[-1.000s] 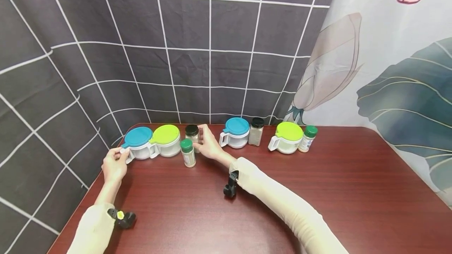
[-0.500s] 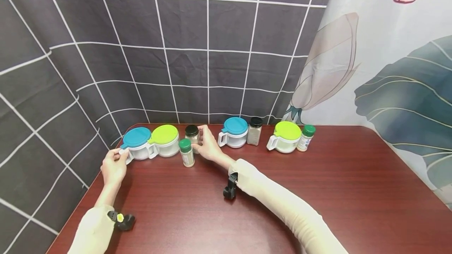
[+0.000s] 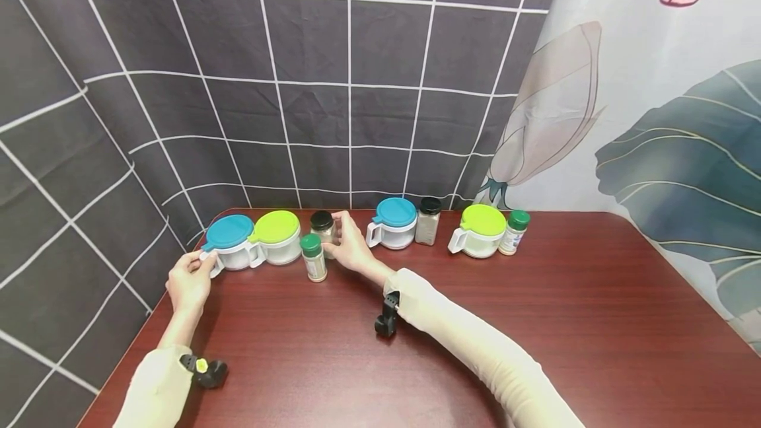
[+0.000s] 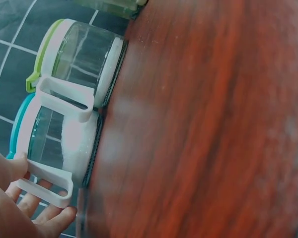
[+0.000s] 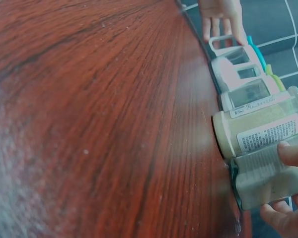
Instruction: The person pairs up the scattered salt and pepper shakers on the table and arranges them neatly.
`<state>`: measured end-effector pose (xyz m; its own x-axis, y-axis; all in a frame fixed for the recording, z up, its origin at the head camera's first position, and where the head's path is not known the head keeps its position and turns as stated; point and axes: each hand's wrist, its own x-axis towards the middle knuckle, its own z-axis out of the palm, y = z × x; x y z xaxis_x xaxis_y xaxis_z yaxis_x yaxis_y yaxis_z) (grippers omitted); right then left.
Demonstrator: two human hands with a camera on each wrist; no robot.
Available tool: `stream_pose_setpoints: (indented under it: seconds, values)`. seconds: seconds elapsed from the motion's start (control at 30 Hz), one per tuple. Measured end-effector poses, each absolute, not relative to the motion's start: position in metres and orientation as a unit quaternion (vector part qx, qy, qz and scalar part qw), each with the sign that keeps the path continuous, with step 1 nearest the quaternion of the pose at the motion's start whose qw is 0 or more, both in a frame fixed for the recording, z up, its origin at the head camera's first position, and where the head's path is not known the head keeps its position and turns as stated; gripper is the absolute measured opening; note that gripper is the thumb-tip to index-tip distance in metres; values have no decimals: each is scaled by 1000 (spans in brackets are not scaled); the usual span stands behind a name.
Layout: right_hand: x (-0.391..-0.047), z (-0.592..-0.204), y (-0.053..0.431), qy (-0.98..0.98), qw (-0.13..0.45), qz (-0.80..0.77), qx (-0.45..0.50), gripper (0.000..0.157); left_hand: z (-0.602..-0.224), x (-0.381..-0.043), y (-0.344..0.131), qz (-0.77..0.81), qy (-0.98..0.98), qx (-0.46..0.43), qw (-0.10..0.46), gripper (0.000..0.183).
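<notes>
At the far left my left hand (image 3: 189, 281) holds the white handle (image 4: 64, 193) of a clear seasoning jar with a blue lid (image 3: 229, 231), thumb on top and fingers behind. White grains partly fill that jar. Against it stands a similar jar with a lime-green lid (image 3: 277, 228). My right hand (image 3: 355, 249) grips a square spice bottle with a black lid (image 3: 322, 220), thumb on the near side and fingers round the far side. Just in front of this bottle is a green-capped shaker (image 3: 314, 266), its label (image 5: 269, 133) showing in the right wrist view. All stand upright on the table.
Further right along the back stand another blue-lidded jar (image 3: 396, 224), a black-lidded spice bottle (image 3: 427, 224), a lime-lidded jar (image 3: 480, 233) and a green-capped shaker (image 3: 514, 236). Behind the reddish-brown table (image 3: 452, 322) hangs a dark gridded cloth (image 3: 309, 111).
The scene has shifted slightly left in the head view. Both hands keep their holds, and the jars and bottles stay in the same arrangement.
</notes>
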<state>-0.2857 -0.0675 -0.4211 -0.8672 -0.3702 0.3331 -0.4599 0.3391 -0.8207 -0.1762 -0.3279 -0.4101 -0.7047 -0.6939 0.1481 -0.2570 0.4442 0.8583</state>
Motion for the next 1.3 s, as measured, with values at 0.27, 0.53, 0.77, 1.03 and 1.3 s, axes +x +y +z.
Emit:
stream_pose_setpoints:
  seconds: [0.27, 0.53, 0.77, 1.03, 1.3]
  values:
    - [-284, -419, -68, -826, 47, 506, 243, 50, -409, -178, -327, -455, -807, 294, 235, 41]
    - [-285, -420, -67, -827, 45, 506, 242, 52, -410, -178, -327, -453, -808, 291, 238, 41]
    - [-282, -420, -65, -825, 51, 504, 251, 58, -409, -177, -326, -448, -810, 300, 231, 42]
    - [-280, -418, -65, -819, 62, 512, 250, 56, -412, -174, -326, -436, -810, 308, 244, 41]
    - [-281, -420, -66, -815, 68, 523, 242, 55, -410, -169, -330, -435, -806, 314, 250, 40]
